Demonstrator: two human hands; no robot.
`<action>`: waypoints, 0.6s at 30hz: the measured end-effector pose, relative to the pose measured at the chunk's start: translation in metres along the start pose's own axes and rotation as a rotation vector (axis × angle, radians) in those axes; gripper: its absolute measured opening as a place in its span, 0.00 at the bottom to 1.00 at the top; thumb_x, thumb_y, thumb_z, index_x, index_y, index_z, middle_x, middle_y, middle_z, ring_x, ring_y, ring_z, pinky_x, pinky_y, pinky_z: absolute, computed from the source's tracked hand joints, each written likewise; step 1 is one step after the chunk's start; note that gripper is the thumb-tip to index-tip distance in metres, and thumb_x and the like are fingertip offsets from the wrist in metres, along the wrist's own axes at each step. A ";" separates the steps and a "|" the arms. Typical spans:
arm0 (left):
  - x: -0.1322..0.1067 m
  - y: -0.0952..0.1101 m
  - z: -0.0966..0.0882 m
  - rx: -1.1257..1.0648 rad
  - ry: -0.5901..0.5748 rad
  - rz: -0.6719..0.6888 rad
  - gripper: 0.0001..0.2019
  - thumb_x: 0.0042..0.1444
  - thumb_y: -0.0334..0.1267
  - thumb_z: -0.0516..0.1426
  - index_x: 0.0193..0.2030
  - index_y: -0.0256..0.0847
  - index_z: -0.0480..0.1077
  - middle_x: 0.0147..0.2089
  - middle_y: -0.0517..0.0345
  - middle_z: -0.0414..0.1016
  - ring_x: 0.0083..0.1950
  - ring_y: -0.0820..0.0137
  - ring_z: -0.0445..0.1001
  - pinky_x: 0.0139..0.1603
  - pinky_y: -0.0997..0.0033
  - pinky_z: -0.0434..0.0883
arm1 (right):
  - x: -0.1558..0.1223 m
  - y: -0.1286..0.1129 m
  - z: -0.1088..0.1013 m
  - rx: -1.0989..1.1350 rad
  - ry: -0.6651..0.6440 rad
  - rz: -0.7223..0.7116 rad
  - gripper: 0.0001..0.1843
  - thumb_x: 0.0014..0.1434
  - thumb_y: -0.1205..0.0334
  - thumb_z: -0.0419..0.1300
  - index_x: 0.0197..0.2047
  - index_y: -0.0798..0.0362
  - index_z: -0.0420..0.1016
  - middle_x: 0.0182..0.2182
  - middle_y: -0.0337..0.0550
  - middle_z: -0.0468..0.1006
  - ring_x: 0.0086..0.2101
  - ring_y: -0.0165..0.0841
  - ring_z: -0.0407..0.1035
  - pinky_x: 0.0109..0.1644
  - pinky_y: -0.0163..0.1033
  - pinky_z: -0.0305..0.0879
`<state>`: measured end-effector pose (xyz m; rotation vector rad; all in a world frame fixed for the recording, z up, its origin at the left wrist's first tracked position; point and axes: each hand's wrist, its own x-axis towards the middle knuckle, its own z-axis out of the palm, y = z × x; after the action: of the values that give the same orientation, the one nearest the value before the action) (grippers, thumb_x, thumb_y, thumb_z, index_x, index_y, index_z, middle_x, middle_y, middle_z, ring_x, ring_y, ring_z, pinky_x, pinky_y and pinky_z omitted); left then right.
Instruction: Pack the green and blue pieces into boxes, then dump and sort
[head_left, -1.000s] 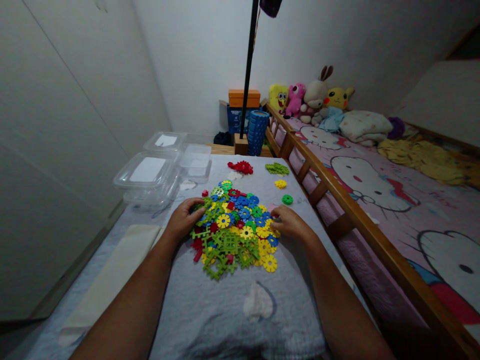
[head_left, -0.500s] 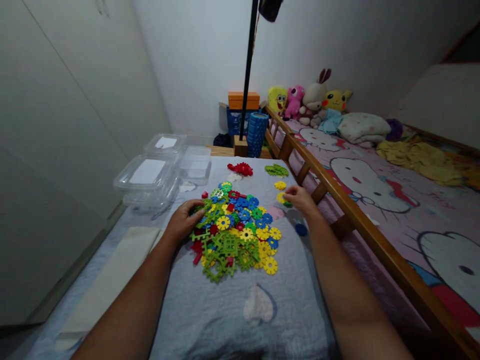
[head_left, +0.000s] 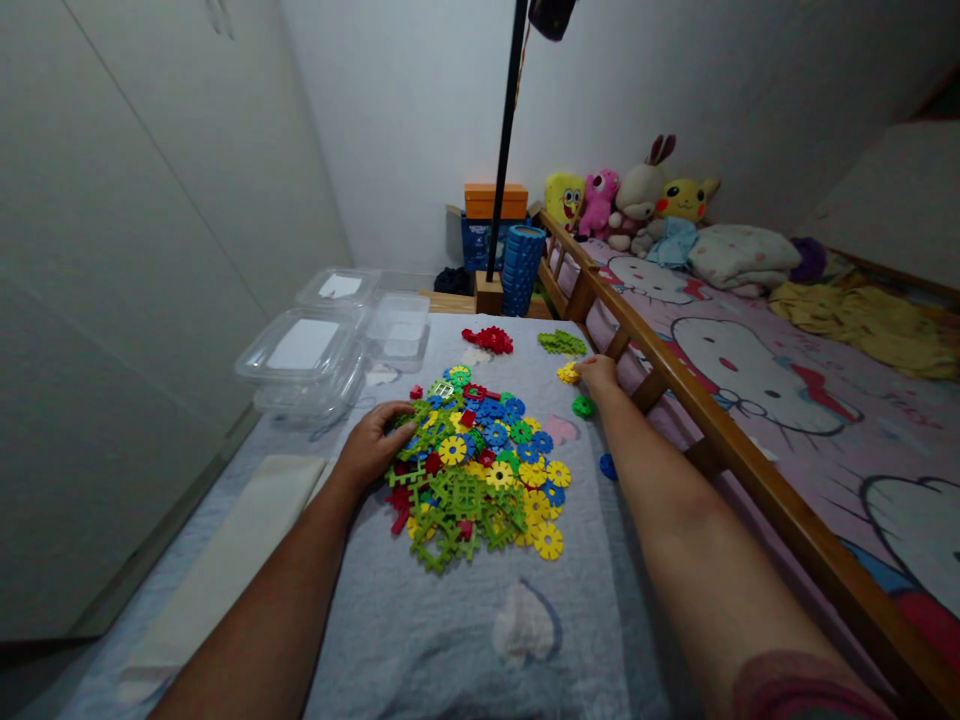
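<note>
A mixed heap of plastic building pieces (head_left: pixel 465 490) lies in the middle of the cloth-covered table: green lattice squares, with yellow, blue, green and red notched discs. My left hand (head_left: pixel 375 440) rests against the heap's left edge, fingers stretched over green pieces and holding nothing. Out at the far right, my right hand (head_left: pixel 599 375) has its fingertips pinched at a small group of yellow notched discs (head_left: pixel 568 373). The disc in its fingers is partly hidden. Just nearer lies a green disc group (head_left: pixel 583 407), and a blue disc group (head_left: pixel 608 466) is partly covered by my right forearm.
Red pieces (head_left: pixel 488 340) and light green pieces (head_left: pixel 562 343) form small piles at the table's far end. Clear plastic boxes (head_left: pixel 300 345) stand at the left. A wooden bed rail (head_left: pixel 660 370) runs along the right side. Behind the table rises a black pole (head_left: pixel 505 140).
My right hand has moved away from me, carrying a yellow disc from above the green discs to the yellow group. My left hand stays by the heap. The view has shifted slightly.
</note>
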<state>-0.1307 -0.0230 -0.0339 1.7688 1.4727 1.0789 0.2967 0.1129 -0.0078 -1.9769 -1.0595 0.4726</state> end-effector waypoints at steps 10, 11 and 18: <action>0.000 -0.001 0.000 0.007 0.006 0.016 0.22 0.54 0.55 0.59 0.47 0.41 0.75 0.55 0.47 0.77 0.56 0.56 0.74 0.63 0.53 0.66 | -0.021 -0.007 -0.022 -0.074 0.027 -0.137 0.10 0.46 0.64 0.64 0.23 0.50 0.64 0.21 0.34 0.69 0.27 0.30 0.62 0.34 0.36 0.57; 0.001 -0.001 0.000 0.007 0.005 0.018 0.22 0.54 0.55 0.59 0.47 0.41 0.75 0.54 0.47 0.77 0.56 0.56 0.74 0.63 0.53 0.66 | -0.030 -0.009 -0.026 -0.061 -0.003 -0.184 0.09 0.46 0.63 0.64 0.23 0.50 0.66 0.22 0.35 0.70 0.28 0.31 0.64 0.34 0.35 0.58; 0.001 0.000 0.000 0.000 0.010 0.021 0.22 0.53 0.55 0.59 0.46 0.41 0.75 0.53 0.47 0.77 0.55 0.55 0.74 0.62 0.53 0.67 | -0.117 0.005 -0.039 -0.327 -0.571 -0.564 0.04 0.51 0.61 0.63 0.29 0.53 0.75 0.26 0.39 0.75 0.30 0.32 0.67 0.35 0.36 0.57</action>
<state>-0.1305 -0.0217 -0.0342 1.7852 1.4630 1.0998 0.2565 -0.0031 0.0052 -1.7238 -2.0886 0.5876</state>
